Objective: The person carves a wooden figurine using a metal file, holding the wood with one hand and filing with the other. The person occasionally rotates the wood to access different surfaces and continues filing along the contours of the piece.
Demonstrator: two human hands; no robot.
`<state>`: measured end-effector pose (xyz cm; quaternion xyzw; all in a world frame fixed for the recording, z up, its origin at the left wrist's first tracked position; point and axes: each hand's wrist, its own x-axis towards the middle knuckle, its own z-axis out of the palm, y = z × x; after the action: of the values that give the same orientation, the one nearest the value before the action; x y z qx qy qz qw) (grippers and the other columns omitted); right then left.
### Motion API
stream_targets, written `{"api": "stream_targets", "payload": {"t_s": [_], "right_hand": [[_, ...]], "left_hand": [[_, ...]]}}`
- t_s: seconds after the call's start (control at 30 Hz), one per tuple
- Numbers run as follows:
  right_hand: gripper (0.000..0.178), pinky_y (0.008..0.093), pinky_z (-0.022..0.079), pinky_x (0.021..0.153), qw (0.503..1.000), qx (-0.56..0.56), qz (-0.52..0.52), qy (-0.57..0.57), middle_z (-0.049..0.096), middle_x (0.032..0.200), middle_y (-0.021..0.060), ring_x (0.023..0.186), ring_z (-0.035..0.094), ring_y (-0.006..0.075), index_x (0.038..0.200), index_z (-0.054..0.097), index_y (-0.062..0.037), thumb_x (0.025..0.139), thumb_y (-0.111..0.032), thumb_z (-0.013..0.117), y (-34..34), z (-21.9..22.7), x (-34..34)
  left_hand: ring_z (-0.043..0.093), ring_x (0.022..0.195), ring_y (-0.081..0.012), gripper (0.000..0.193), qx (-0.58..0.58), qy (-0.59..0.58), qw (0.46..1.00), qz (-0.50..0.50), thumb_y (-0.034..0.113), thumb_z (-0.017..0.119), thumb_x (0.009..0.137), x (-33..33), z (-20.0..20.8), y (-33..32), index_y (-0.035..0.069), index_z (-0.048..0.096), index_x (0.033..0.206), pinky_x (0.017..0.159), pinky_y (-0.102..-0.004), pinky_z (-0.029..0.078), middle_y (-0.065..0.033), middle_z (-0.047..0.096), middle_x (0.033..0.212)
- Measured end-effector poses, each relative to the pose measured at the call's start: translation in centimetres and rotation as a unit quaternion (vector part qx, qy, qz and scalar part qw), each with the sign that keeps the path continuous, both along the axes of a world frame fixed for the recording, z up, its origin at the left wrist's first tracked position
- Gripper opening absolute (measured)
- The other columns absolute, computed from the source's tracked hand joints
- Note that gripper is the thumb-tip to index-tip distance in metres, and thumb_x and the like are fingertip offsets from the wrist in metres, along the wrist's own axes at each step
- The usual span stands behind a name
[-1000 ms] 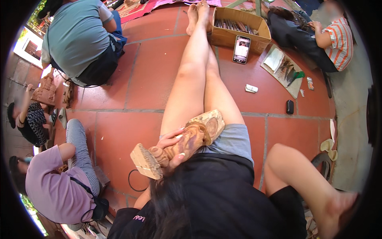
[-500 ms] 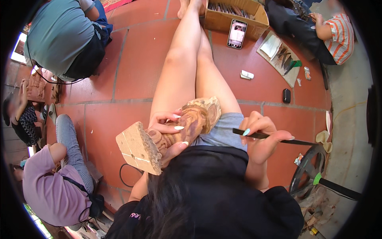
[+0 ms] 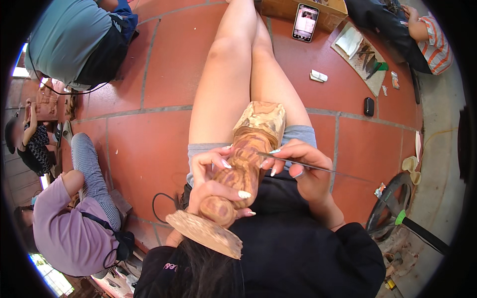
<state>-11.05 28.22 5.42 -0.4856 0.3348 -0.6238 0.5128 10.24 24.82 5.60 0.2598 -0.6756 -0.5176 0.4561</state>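
Note:
A carved wooden figure point(image 3: 243, 166) with reddish-brown streaks lies along my lap, its rough pale end resting toward my thighs. Its flat base point(image 3: 206, 233) points back at my chest. My left hand point(image 3: 213, 181) is wrapped round the narrower part near the base, thumb and fingers on opposite sides. Between the fingers of my right hand point(image 3: 305, 166) is a thin dark tool, like a narrow file or blade point(image 3: 318, 168). Its near tip meets or lies just over the figure's right side; whether it touches I cannot tell. The other end sticks out to the right.
On the red tile floor ahead, a phone point(image 3: 305, 22) leans against a cardboard box point(image 3: 330, 12). A board with small tools point(image 3: 365, 57), a white roll point(image 3: 318, 76) and a black case point(image 3: 368, 107) lie right. A black wheel point(image 3: 392, 206) stands near my right. Other people sit around.
The figure has turned, so its base now faces me more and its rough end points forward. My right hand has moved left, bringing the thin tool to the figure's side.

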Motion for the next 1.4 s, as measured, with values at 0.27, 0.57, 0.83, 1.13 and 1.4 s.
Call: {"api": "stream_targets", "payload": {"t_s": [0.27,0.57,0.83,1.13,1.4], "right_hand": [[0.03,0.0261,0.048,0.071,1.0,0.012,0.003,0.01,0.058,0.087,0.0076,0.08,0.061,0.0136,0.108,0.062,0.0043,0.096,-0.024,0.06,0.7,-0.2,-0.5],[0.023,0.0251,0.045,0.063,0.999,0.029,0.03,0.014,0.059,0.083,0.0077,0.07,0.056,0.0105,0.1,0.06,0.0037,0.101,-0.019,0.052,1.6,1.1,-1.0],[0.015,0.022,0.048,0.057,0.99,0.129,0.026,-0.057,0.061,0.079,0.0063,0.066,0.059,0.0098,0.104,0.055,0.0028,0.099,-0.011,0.053,1.6,2.8,0.2],[0.024,0.026,0.053,0.069,0.994,0.091,0.007,-0.062,0.067,0.091,0.013,0.079,0.067,0.0168,0.117,0.053,0.0047,0.096,-0.007,0.058,-0.7,2.2,0.3],[0.025,0.0284,0.054,0.073,0.993,0.112,-0.014,-0.037,0.068,0.093,0.0137,0.086,0.067,0.0188,0.115,0.054,0.0055,0.095,-0.009,0.061,-0.6,1.4,0.5]], "left_hand": [[0.04,0.123,-0.0313,0.035,-0.068,-0.059,0.986,-0.14,0.023,0.094,0.053,0.9,0.8,-0.2,0.024,0.075,0.082,0.113,-0.0562,0.026,-0.0078,0.039,0.111],[0.039,0.124,-0.0362,0.033,-0.075,-0.077,0.968,-0.228,0.011,0.086,0.056,1.3,1.1,-0.6,0.019,0.075,0.087,0.114,-0.0575,0.023,-0.0102,0.037,0.111],[0.039,0.125,-0.0357,0.036,-0.034,-0.045,0.983,-0.177,0.014,0.089,0.054,1.0,1.5,-1.2,0.018,0.073,0.086,0.114,-0.0553,0.025,-0.0112,0.038,0.115],[0.039,0.124,-0.0338,0.04,0.026,-0.026,0.995,-0.098,0.024,0.095,0.051,3.4,0.3,-5.3,0.017,0.069,0.08,0.112,-0.0529,0.03,-0.0117,0.039,0.121],[0.047,0.121,-0.0265,0.055,0.121,0.073,0.99,-0.009,0.006,0.086,0.065,3.6,-0.4,-5.7,0.004,0.056,0.111,0.104,-0.0412,0.037,-0.014,0.05,0.124]]}}
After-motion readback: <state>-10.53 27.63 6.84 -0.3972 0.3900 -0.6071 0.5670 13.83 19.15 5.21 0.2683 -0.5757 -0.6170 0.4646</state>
